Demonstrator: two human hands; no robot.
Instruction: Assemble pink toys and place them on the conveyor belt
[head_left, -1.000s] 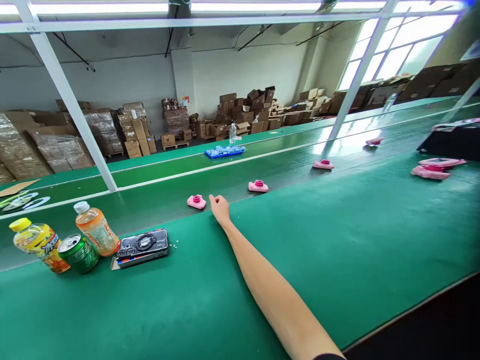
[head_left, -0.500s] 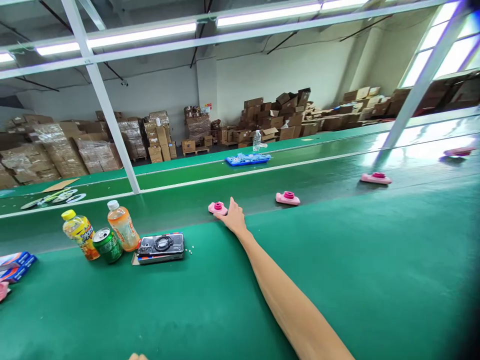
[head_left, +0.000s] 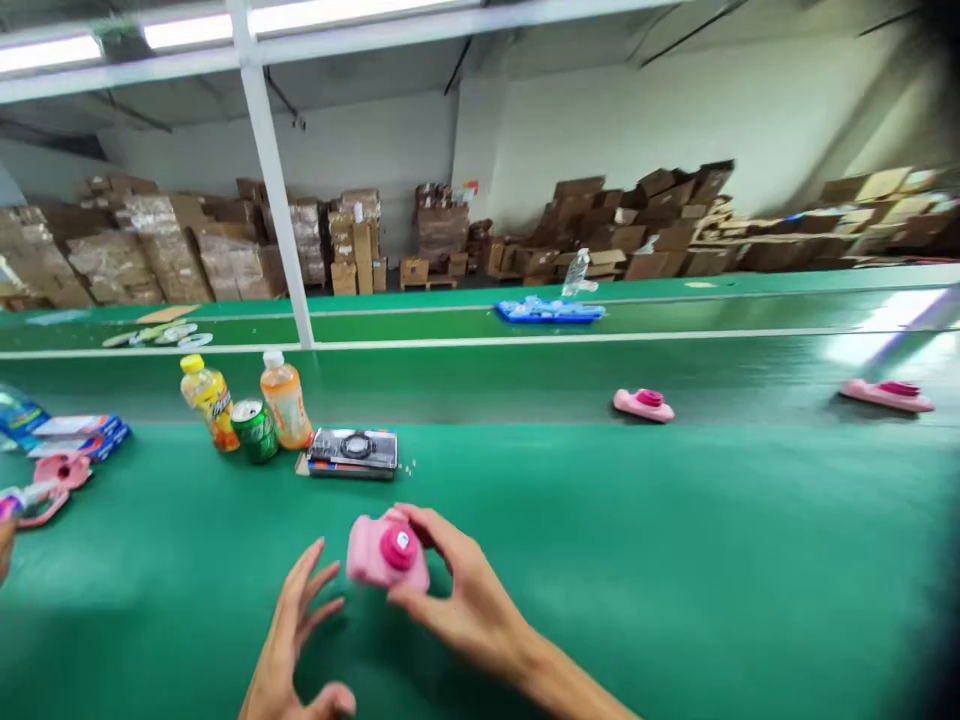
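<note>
1. Pink plastic toy camera with a magenta lens knob is in the person's right hand, over the green conveyor belt; blur hides whether it touches the belt.
2. The right hand is half closed and grips the camera from the right, with digits across its top and under its body.
3. The left hand is open, fingers spread, just beside the camera and holding nothing.
4. Beyond the hands stand a black phone case on its packaging, a green drink can, a yellow-capped bottle and an orange drink bottle.
5. Farther left lie pink camera parts and blue-and-white boxes.
6. Two more pink toy cameras sit well off to the right on the belt.
7. On a farther belt are a blue tray and a clear plastic bottle, with stacked cardboard cartons behind.
</note>
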